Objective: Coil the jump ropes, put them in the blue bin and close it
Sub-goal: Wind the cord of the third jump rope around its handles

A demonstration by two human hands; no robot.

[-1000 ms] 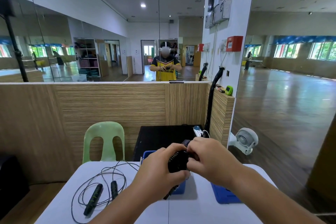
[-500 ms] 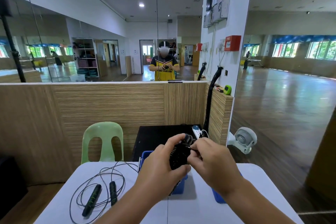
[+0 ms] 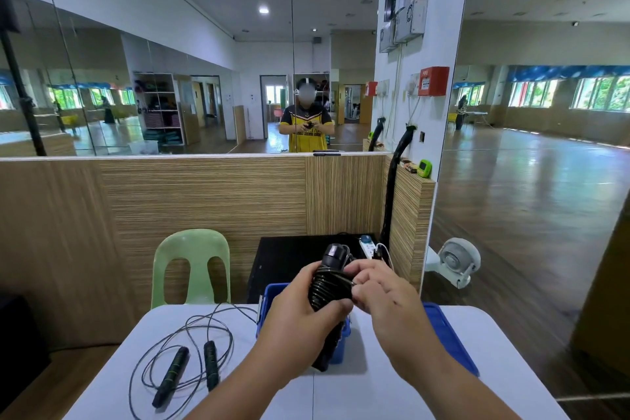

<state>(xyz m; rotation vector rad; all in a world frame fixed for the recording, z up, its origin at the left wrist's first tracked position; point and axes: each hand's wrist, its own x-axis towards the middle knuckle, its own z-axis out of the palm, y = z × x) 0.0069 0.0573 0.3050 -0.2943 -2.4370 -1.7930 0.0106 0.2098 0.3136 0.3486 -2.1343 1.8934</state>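
Head view: your left hand (image 3: 300,315) is curled round the coiled jump rope (image 3: 329,285) and holds it upright above the table (image 3: 368,389), in front of the blue bin (image 3: 268,302). Your right hand (image 3: 390,298) pinches the cord at the bundle's right side, fingers bent. The second jump rope (image 3: 184,363) lies loose and uncoiled on the table's left part. The blue lid (image 3: 450,337) lies to the right of the bin.
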